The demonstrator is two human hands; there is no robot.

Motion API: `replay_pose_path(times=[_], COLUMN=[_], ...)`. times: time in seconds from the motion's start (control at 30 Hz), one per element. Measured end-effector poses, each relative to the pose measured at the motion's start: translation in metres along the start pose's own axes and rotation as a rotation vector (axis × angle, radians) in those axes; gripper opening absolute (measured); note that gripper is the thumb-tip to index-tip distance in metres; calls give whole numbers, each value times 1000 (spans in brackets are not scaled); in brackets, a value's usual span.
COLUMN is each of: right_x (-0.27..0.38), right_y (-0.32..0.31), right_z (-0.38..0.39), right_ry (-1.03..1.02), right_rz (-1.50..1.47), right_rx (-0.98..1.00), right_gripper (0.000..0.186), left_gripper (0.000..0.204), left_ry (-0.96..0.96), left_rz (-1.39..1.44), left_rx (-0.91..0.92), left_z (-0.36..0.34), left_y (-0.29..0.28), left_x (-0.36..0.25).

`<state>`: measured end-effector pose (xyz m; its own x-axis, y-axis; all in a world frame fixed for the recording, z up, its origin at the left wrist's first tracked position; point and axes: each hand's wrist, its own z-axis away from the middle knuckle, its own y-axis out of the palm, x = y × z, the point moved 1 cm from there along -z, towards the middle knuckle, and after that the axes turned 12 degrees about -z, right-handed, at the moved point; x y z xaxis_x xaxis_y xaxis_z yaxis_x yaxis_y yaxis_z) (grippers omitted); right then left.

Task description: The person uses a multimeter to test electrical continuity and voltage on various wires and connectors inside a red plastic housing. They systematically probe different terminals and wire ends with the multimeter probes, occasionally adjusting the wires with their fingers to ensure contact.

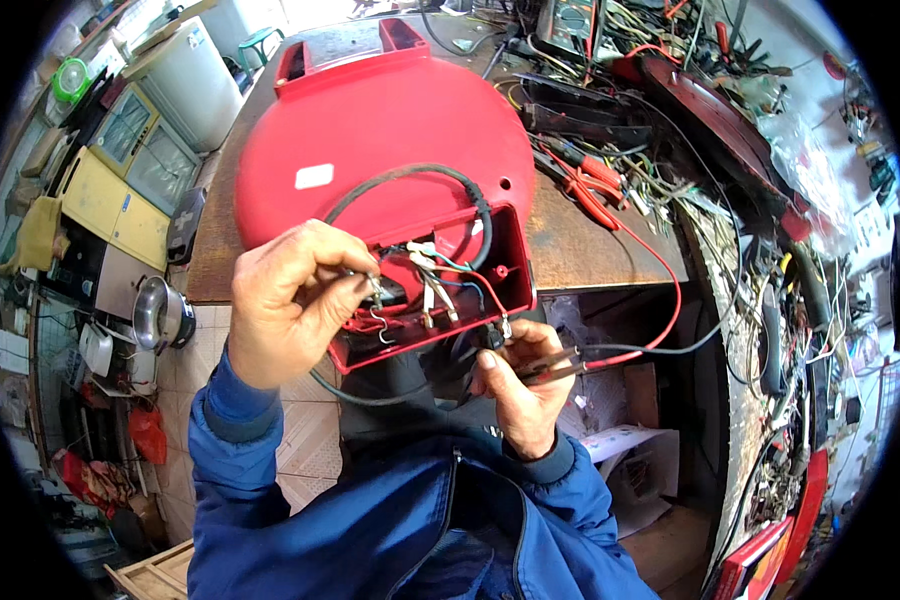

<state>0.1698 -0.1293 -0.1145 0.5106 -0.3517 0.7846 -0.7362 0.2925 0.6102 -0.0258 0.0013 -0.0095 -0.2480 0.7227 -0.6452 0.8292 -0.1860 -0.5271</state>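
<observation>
A red appliance housing [390, 130] lies on the brown workbench [590, 250], its near box-shaped compartment [515, 245] facing me, with several coloured wires and metal terminals inside. My left hand [295, 295] is at the compartment's left side, thumb and fingers pinched on a small metal-ended part I cannot make out clearly. A thin bent wire [380, 325] hangs just below those fingertips. At the compartment's near right corner, my right hand [530, 390] grips a small black part with a metal terminal [494, 337]. Red and black test leads [620, 355] also run into that hand, their ends partly hidden by fingers.
Tangled cables, red-handled tools [592, 190] and a dark red curved shell [700, 130] crowd the bench's right side. A black cable [370, 400] loops below the housing. On the left stand a metal pot [155, 312] and a yellow cabinet [115, 205].
</observation>
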Motion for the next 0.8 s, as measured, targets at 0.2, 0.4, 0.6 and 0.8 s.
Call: replay_pose_path(times=[0.2,0.4,0.6,0.8], right_x=[-6,-6,-8,-7], right_y=[-21,-24,-26,-32], right_z=[9,13,15,18], right_ry=[-18,-23,-9,-6], right_rz=[-82,-74,-91,-45], right_rx=[15,21,-5,-26], right_gripper=[27,26,24,27], left_gripper=[7,6,7,13], left_ry=[-30,-117,-134,-178], left_rz=[86,132,149,114], left_rx=[-57,-67,-77,-65], left_z=[-1,1,2,0], left_y=[4,2,1,1], left_x=[1,1,0,-4])
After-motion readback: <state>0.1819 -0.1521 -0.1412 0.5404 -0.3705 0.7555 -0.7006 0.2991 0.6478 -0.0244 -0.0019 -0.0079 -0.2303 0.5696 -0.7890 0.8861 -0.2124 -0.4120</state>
